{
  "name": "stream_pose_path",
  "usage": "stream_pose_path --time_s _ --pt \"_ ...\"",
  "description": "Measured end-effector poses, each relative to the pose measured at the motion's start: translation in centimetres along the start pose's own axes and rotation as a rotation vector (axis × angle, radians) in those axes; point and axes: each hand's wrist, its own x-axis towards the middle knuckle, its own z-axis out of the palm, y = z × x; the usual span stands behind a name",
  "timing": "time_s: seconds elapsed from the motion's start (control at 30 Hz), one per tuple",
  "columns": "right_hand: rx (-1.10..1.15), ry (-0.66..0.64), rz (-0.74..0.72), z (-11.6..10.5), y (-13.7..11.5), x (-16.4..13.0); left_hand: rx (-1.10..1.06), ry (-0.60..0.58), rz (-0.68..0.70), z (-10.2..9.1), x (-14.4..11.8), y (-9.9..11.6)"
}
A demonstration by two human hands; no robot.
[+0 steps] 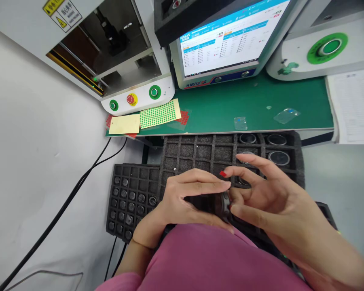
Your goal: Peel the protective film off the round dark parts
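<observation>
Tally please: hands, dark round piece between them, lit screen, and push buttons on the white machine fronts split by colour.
Left hand and right hand: 2
Dark round piece: 1
Lit screen: 1
Green push buttons: 3
Red push button: 1
Total: 8

On the white machine (pixel 24 24) at left, we can read "WARNING" on a label (pixel 68 16), beside a yellow hazard triangle and under black Chinese characters. We read "HIRAYS" on the monitor's lower frame (pixel 195 83) and again at the screen's (pixel 230 44) upper left. The screen's rows and the paper sheets' (pixel 358 107) print are too small for us.
</observation>
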Motion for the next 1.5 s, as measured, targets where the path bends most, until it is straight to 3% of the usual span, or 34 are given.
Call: stream_pose_path --time_s 0.23,0.43,0.57,0.8,1.27,1.5 --pt "0.050 0.043 0.060 -0.2 0.1 0.4 -0.007 -0.024 -0.029 -0.1 0.1 0.0" --pt "0.029 -0.170 0.006 -1.6 0.7 1.0 -0.042 -0.028 -0.043 0.1 0.2 0.0" --pt "0.010 -0.113 -0.047 -1.5 0.9 0.9 -0.047 -0.009 -0.046 0.2 0.2 -0.1" --pt "0.028 0.045 -0.002 -0.2 0.1 0.1 -0.024 -0.028 -0.009 0.1 0.3 -0.1" --pt "0.022 0.034 0.008 -0.2 0.0 0.0 0.019 -0.043 0.009 0.2 0.1 0.0" --pt "0.059 -0.006 0.055 -0.8 0.9 0.9 -0.076 -0.004 -0.020 0.1 0.0 -0.2"
